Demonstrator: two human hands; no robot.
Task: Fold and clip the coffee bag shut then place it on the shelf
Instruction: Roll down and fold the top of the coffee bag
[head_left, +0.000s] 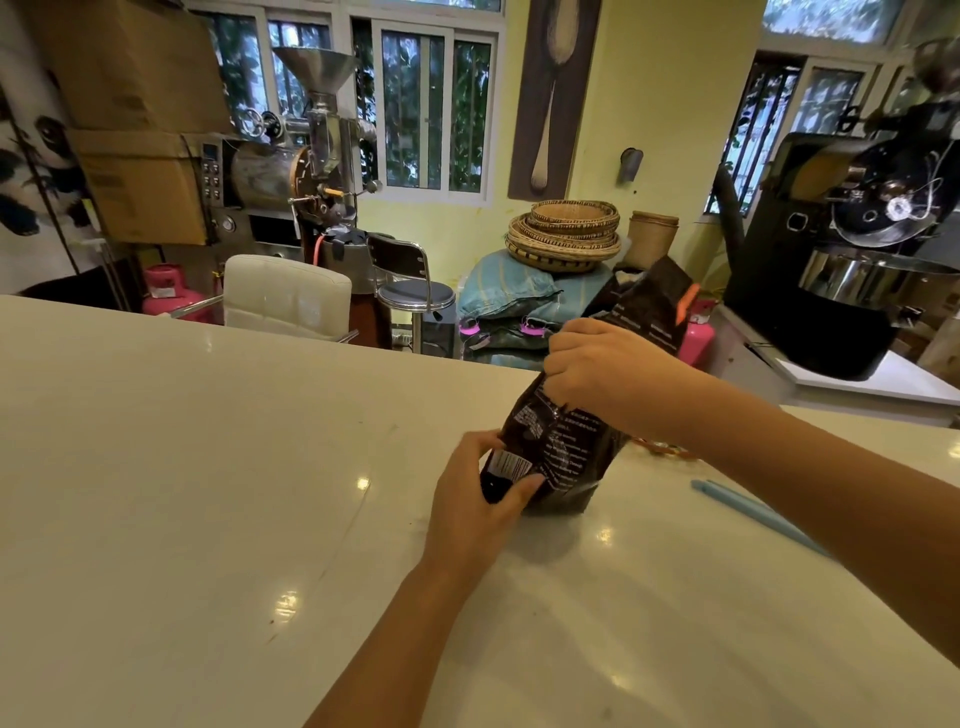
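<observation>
A dark brown coffee bag with white print stands tilted on the white counter, its top open and unfolded, with an orange tab near the upper edge. My left hand grips the bag's lower left corner at the barcode label. My right hand is closed around the bag's upper middle, squeezing it. A long light-blue clip lies flat on the counter to the right of the bag, under my right forearm.
Beyond the counter's far edge stand a white padded chair, a metal stool, stacked woven baskets on blue sacks, and two coffee roasters. An orange rubber band lies behind the bag.
</observation>
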